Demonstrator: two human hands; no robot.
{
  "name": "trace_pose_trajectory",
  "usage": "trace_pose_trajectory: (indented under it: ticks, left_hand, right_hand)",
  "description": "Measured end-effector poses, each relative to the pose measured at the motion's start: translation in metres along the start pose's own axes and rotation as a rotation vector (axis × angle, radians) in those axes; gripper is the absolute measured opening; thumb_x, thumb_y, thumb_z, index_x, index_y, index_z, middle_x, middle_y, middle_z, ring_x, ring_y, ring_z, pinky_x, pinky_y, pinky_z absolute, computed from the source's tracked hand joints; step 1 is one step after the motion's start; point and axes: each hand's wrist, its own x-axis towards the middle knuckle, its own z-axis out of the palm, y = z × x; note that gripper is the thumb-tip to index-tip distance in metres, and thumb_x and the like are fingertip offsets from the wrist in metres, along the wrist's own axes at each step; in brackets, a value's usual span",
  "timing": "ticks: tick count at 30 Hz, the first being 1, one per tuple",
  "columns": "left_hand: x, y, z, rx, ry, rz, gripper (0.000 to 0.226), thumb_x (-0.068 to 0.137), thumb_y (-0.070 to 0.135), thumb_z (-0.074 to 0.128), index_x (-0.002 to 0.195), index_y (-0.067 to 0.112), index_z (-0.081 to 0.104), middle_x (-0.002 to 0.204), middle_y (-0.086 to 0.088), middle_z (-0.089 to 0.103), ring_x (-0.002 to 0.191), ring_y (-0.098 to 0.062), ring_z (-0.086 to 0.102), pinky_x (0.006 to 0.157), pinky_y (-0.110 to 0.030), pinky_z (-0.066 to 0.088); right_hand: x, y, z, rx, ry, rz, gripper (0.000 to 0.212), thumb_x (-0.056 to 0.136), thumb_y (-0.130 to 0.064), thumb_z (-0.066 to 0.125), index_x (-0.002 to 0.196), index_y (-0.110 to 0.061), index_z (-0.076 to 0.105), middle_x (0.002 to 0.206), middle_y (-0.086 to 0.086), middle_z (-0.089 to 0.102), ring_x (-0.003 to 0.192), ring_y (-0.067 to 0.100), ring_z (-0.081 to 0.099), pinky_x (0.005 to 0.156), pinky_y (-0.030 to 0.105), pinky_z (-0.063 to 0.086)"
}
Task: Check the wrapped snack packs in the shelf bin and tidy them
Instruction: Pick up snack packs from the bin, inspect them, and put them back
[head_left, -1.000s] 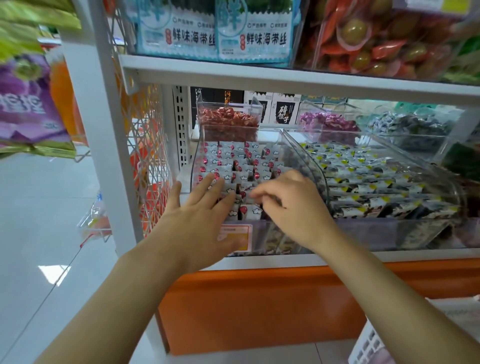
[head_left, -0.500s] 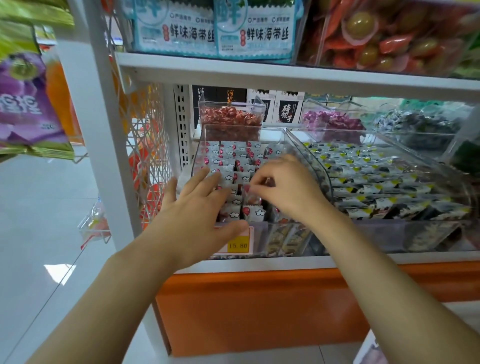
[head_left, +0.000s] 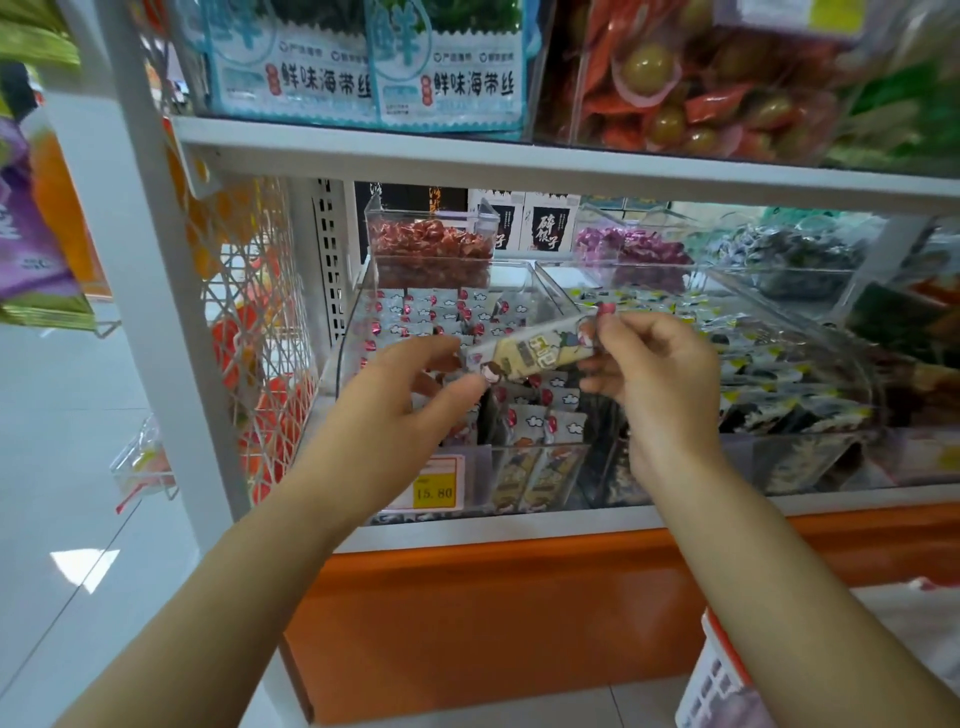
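Note:
A clear plastic shelf bin (head_left: 347, 332) holds several rows of small white wrapped snack packs (head_left: 441, 312) with red marks. Above the bin I hold one long wrapped snack pack (head_left: 530, 353), cream and yellow with cartoon print, lying almost level. My left hand (head_left: 415, 395) pinches its left end between thumb and fingers. My right hand (head_left: 654, 364) pinches its right end. More packs of the same print (head_left: 535, 478) stand behind the bin's front wall.
A yellow price tag (head_left: 435, 491) reading 15.80 sits on the bin front. A second clear bin (head_left: 779, 374) of dark and yellow packs lies to the right. Small tubs of red (head_left: 431, 244) and purple (head_left: 631, 247) sweets stand behind. A white shelf board (head_left: 519, 156) hangs overhead.
Both hands were down among the packs in the bin. Now they have risen, and one long pack is lifted out and held between them by its ends.

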Motion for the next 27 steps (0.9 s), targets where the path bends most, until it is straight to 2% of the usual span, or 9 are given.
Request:
trace_pose_trajectory:
  ticks: [3,5,7,10,15,19,22,25,27]
  left_hand:
    - [0.002,0.0,0.002,-0.254,-0.014,-0.134,0.034,0.092,0.029,0.051,0.125,0.023,0.053,0.096,0.006,0.065,0.07,0.006,0.06,0.056,-0.005,0.046]
    - [0.004,-0.001,0.001,-0.354,0.017,-0.181,0.02,0.093,0.024,0.051,0.11,0.023,0.062,0.08,0.007,0.069,0.068,0.002,0.063,0.059,-0.01,0.05]
    - [0.005,-0.001,0.0,-0.457,0.027,-0.224,0.015,0.093,0.022,0.051,0.095,0.022,0.066,0.074,0.013,0.07,0.071,-0.003,0.066,0.063,-0.015,0.054]
    - [0.005,-0.003,-0.001,-0.583,0.051,-0.278,0.012,0.09,0.022,0.055,0.088,0.016,0.065,0.069,0.013,0.068,0.072,-0.007,0.068,0.061,-0.018,0.054]
    - [0.006,-0.004,-0.004,-0.842,0.066,-0.359,0.007,0.087,0.013,0.056,0.08,0.01,0.058,0.056,0.005,0.061,0.056,-0.008,0.062,0.054,-0.016,0.051]
    - [0.007,-0.002,-0.004,-0.982,0.043,-0.349,0.009,0.087,-0.001,0.052,0.086,0.006,0.058,0.063,-0.002,0.058,0.055,-0.01,0.06,0.056,-0.018,0.053]
    - [0.007,-0.003,-0.004,-0.996,0.025,-0.331,0.016,0.086,-0.005,0.051,0.098,0.004,0.057,0.072,-0.008,0.058,0.062,-0.015,0.064,0.06,-0.021,0.055]
    - [0.007,-0.002,-0.006,-1.006,-0.072,-0.337,0.012,0.083,0.009,0.06,0.094,0.005,0.062,0.083,-0.012,0.068,0.076,-0.021,0.068,0.065,-0.026,0.057]
    - [0.005,-0.001,-0.006,-0.924,-0.136,-0.314,0.023,0.075,0.024,0.065,0.091,0.007,0.067,0.09,-0.011,0.071,0.084,-0.022,0.069,0.068,-0.025,0.056]
  right_hand:
    - [-0.007,-0.001,-0.004,0.173,-0.039,0.17,0.013,0.09,-0.008,0.059,0.078,-0.007,0.064,0.06,-0.002,0.069,0.053,0.011,0.064,0.05,0.021,0.053]
    - [-0.01,-0.002,-0.007,0.282,-0.082,0.258,0.011,0.089,-0.007,0.059,0.079,-0.006,0.065,0.063,0.001,0.07,0.055,0.013,0.066,0.051,0.021,0.053]
    - [-0.012,-0.003,-0.011,0.374,-0.143,0.324,0.009,0.088,-0.005,0.059,0.082,-0.005,0.066,0.066,0.004,0.071,0.059,0.014,0.068,0.053,0.021,0.054]
    - [-0.014,-0.002,-0.015,0.434,-0.227,0.383,0.016,0.086,0.005,0.054,0.093,-0.003,0.066,0.074,0.008,0.072,0.066,0.017,0.07,0.057,0.021,0.056]
    - [-0.015,0.001,-0.014,0.486,-0.247,0.442,0.024,0.085,0.011,0.051,0.105,0.004,0.06,0.077,0.012,0.073,0.068,0.02,0.072,0.057,0.022,0.056]
    - [-0.013,0.002,-0.013,0.539,-0.223,0.475,0.021,0.085,0.011,0.05,0.102,0.003,0.06,0.072,0.012,0.072,0.064,0.019,0.071,0.054,0.021,0.055]
    - [-0.012,0.005,-0.012,0.457,-0.19,0.408,0.018,0.088,0.011,0.049,0.094,-0.001,0.061,0.075,0.013,0.068,0.063,0.019,0.07,0.055,0.022,0.055]
    - [-0.013,0.009,-0.012,0.293,-0.175,0.256,0.018,0.089,0.01,0.05,0.087,-0.004,0.06,0.08,0.011,0.064,0.068,0.021,0.07,0.06,0.023,0.056]
    - [-0.014,0.01,-0.012,0.219,-0.185,0.192,0.018,0.089,0.009,0.052,0.086,-0.005,0.062,0.083,0.011,0.067,0.07,0.022,0.07,0.063,0.024,0.056]
